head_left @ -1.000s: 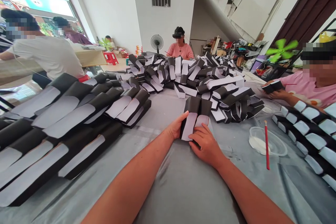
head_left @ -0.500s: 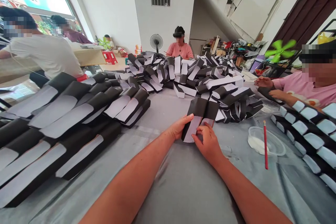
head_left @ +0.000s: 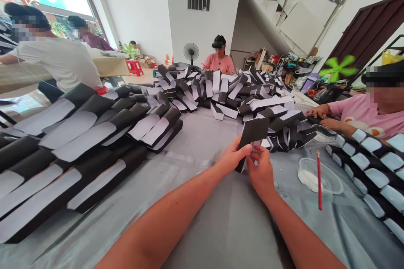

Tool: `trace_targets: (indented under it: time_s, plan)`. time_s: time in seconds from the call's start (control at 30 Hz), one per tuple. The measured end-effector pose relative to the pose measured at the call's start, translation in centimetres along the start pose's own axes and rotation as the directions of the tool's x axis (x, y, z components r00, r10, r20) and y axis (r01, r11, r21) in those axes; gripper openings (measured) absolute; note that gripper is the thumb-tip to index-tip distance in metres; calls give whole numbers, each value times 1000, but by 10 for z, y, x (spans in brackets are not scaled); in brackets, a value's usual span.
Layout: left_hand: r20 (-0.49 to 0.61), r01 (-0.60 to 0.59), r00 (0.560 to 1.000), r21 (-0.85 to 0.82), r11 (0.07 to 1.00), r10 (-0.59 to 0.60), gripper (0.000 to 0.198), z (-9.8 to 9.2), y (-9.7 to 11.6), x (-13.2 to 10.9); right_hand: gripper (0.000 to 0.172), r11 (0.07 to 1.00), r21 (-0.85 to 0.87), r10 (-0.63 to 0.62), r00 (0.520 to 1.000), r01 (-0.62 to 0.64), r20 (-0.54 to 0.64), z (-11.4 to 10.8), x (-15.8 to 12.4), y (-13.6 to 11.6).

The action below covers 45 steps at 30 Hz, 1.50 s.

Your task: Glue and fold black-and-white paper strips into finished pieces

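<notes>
A black-and-white folded paper piece (head_left: 254,129) stands tilted above the table in front of me, its black end up. My left hand (head_left: 237,155) grips it from the left, thumb on the near face and fingers behind. My right hand (head_left: 261,169) pinches its lower right side with curled fingers; the fingertips partly cover the white part. Just beyond my hands lies a heap of similar folded paper pieces (head_left: 217,88). A red-handled brush (head_left: 319,185) rests across a clear plastic tub (head_left: 337,185) with white paste in it, to the right of my right hand.
Stacked paper pieces (head_left: 94,134) fill the left of the grey-covered table (head_left: 189,151). More stand in rows (head_left: 372,164) at the right edge, by a co-worker in pink (head_left: 356,111). Another person (head_left: 220,62) sits behind the heap. Two people are at a table further left.
Both my hands have shifted up and right with the paper piece. It has turned from showing its white split face to a narrower, more upright angle. My right fingers have moved higher along it.
</notes>
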<state>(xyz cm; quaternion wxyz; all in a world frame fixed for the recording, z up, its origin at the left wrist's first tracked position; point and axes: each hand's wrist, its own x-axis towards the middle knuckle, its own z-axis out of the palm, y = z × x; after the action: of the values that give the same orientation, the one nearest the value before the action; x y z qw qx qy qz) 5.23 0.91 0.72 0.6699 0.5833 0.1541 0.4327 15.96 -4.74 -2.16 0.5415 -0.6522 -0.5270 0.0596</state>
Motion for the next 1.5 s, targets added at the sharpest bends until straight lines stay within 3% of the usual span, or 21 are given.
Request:
trace_targets:
  time_s: [0.13,0.23,0.43,0.57,0.67,0.77,0.87,0.93,1.03,1.1,1.17,1.23,1.37,1.5]
  plan:
    - [27,-103,995,133,986,101,46,8,-1,-2,29,994,101,25,996,-33,88,-3,6,0]
    - [-17,-113,992,275,955,122,48,12,-2,-5,20,986,166,0,988,-26,155,-1,7,4]
    - [-37,-100,990,484,869,134,55,16,-2,-11,18,958,258,91,986,-125,137,1,5,9]
    - [3,-94,994,534,840,110,58,15,1,-13,22,942,291,122,979,-166,163,-2,7,10]
    - [37,-111,994,461,880,106,55,9,1,-10,26,917,335,150,965,-218,217,-4,9,8]
    - [-148,-43,985,306,951,92,48,-2,0,-1,36,869,393,196,939,-300,283,-4,9,4]
    - [-398,13,914,229,973,82,42,-18,-2,8,42,795,414,297,880,-443,371,-3,7,-3]
    - [-493,47,867,214,976,67,36,-27,-4,12,41,771,392,346,847,-501,404,-3,6,-7]
    - [-577,85,816,195,977,44,32,-37,-5,13,36,787,351,348,835,-507,427,-6,5,-11]
    - [-599,89,799,193,977,45,29,-40,-6,12,30,821,302,326,831,-485,451,-11,6,-13]
    - [-616,85,787,179,980,45,28,-42,-7,11,27,948,43,259,842,-315,474,-16,10,-14]
    - [-634,76,772,166,983,47,30,-44,-8,12,27,967,-211,225,863,-142,452,-18,16,-16]
    - [-655,84,755,154,985,37,30,-46,-8,14,25,826,-558,253,832,79,493,-14,26,-28]
    - [-638,109,769,199,974,44,26,-49,-10,15,23,709,-681,319,779,182,540,-2,33,-38]
